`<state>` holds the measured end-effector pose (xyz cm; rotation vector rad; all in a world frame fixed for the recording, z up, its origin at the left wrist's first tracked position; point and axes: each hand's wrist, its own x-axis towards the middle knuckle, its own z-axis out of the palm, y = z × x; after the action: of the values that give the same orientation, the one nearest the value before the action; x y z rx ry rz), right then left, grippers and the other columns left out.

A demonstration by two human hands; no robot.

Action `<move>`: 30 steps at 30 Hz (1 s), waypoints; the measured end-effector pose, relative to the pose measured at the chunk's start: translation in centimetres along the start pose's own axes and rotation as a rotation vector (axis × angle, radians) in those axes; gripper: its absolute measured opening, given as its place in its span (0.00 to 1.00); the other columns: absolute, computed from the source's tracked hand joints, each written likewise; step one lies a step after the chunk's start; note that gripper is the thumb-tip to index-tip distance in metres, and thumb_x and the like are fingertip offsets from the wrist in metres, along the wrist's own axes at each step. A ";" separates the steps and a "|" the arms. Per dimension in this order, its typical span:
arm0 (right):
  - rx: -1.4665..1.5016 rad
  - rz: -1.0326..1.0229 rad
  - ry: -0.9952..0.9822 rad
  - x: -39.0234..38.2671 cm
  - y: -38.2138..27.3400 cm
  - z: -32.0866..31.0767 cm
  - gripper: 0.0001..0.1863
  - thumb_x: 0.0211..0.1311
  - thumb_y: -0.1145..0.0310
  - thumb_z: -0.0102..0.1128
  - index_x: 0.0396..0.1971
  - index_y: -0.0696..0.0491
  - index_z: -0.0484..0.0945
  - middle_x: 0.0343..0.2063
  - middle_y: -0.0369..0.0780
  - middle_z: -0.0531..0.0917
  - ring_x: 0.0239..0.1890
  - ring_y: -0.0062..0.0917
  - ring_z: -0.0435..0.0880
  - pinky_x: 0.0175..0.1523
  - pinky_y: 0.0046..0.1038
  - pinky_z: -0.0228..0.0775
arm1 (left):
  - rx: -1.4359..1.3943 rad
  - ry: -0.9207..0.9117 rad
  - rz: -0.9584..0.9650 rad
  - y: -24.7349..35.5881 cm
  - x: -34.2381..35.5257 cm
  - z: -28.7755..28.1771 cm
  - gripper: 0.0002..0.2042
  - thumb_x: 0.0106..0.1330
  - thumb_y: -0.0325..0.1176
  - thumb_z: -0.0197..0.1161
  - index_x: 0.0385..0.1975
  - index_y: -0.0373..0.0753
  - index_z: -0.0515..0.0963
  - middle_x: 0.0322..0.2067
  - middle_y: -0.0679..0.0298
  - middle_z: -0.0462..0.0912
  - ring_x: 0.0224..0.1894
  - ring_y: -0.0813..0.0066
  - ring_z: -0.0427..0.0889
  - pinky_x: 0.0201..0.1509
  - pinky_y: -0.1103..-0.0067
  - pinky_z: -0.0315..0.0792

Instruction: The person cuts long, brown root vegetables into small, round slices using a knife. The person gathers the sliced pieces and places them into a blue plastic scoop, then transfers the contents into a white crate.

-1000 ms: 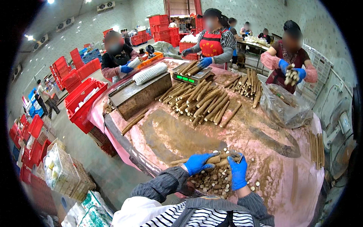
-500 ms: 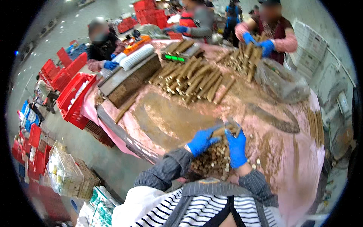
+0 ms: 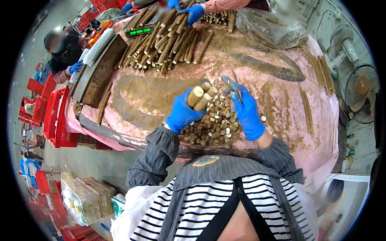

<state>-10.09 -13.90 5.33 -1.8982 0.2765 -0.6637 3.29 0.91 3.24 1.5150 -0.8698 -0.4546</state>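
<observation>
Several roots [image 3: 195, 97] fill the curled left hand [image 3: 181, 113].

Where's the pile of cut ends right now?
In the head view, the pile lies right of centre on the near side of the pink table, between the left hand and right hand.

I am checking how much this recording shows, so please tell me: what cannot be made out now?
All in the head view:
Cut roots: far ends are hidden by the left hand.
Grey tool: its gripped part is covered by the right hand.
Pink-sleeved co-worker at top: body mostly cut off by the upper edge.
Plastic bag: contents unclear through its creases.
</observation>
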 end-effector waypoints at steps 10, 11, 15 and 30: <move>-0.629 -0.420 -0.110 -1.5 -0.5 0.3 0.16 0.51 0.70 0.55 0.43 0.47 0.75 0.25 0.40 0.77 0.26 0.35 0.78 0.28 0.33 0.71 | -0.024 -0.090 -0.019 1.8 -0.7 -0.6 0.19 0.55 0.25 0.62 0.47 0.34 0.71 0.43 0.63 0.79 0.44 0.80 0.76 0.49 0.80 0.71; -0.624 -0.423 -0.106 -1.5 -0.3 0.3 0.16 0.51 0.70 0.55 0.42 0.47 0.75 0.25 0.40 0.77 0.25 0.35 0.78 0.28 0.33 0.71 | 0.023 -0.105 -0.009 1.8 -0.7 -0.7 0.20 0.53 0.24 0.64 0.48 0.35 0.71 0.44 0.63 0.78 0.45 0.79 0.76 0.50 0.79 0.71; -0.654 -0.390 -0.059 -1.8 -0.4 0.4 0.12 0.53 0.70 0.53 0.39 0.48 0.76 0.25 0.40 0.77 0.25 0.36 0.79 0.26 0.33 0.71 | -0.153 -0.116 -0.012 0.3 -0.4 -0.1 0.21 0.51 0.24 0.65 0.47 0.35 0.71 0.45 0.63 0.78 0.46 0.79 0.76 0.52 0.78 0.70; -0.703 -0.015 -0.067 -3.3 2.7 1.4 0.07 0.55 0.71 0.50 0.33 0.54 0.75 0.25 0.46 0.78 0.26 0.40 0.79 0.28 0.37 0.71 | 0.566 -0.058 0.095 -0.9 -0.9 1.0 0.22 0.42 0.33 0.71 0.41 0.43 0.76 0.33 0.57 0.81 0.35 0.63 0.82 0.37 0.74 0.75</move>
<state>-11.68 -12.36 1.46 -2.5865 0.4997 -0.5488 2.26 0.83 2.00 1.9682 -1.1753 -0.1851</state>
